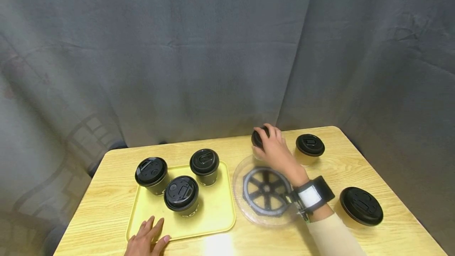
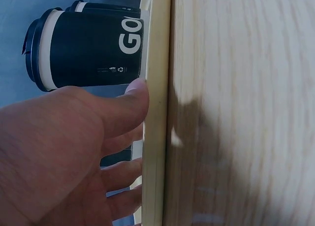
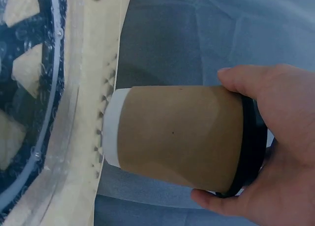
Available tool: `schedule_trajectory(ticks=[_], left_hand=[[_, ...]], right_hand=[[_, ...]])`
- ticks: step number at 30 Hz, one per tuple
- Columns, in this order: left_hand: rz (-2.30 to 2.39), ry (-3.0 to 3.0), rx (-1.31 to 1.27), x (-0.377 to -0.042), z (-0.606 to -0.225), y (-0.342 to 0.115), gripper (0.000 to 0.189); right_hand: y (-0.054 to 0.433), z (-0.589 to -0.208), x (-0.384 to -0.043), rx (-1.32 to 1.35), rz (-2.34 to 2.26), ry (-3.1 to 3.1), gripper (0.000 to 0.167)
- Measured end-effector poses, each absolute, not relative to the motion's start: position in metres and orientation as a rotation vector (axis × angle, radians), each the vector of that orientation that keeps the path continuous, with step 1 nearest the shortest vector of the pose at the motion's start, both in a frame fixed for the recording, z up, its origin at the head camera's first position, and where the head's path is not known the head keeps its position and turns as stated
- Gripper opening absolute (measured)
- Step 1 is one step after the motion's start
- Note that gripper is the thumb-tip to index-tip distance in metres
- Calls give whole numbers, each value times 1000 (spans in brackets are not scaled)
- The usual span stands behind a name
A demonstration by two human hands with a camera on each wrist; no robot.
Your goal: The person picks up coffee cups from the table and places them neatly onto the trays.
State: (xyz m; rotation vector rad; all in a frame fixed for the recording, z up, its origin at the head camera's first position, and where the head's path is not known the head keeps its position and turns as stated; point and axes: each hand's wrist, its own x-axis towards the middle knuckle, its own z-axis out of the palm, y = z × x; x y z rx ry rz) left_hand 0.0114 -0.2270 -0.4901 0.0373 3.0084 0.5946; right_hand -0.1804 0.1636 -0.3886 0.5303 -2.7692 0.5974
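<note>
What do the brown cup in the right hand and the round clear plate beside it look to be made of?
Brown cup: matte paper, likely, with a glossy black plastic lid. Round clear plate: transparent plastic or glass; the table grain shows through it, and a black spoked pattern sits at its centre.

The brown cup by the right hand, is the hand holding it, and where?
Yes. The right hand grips the brown cup by its black lid, from above.

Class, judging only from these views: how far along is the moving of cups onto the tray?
Done: three black cups stand on the yellow tray. In hand: the right hand grips a brown cup by its lid; the left hand rests on the tray's edge. Left: two lidded cups on the table.
</note>
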Motion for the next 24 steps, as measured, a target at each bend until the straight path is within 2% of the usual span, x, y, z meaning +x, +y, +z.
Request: schedule_trajectory(ticks=[24], left_hand=[[584,2913,-11,7,-486,-225,62]], right_hand=[[155,-405,-150,579,570,-2857,63]])
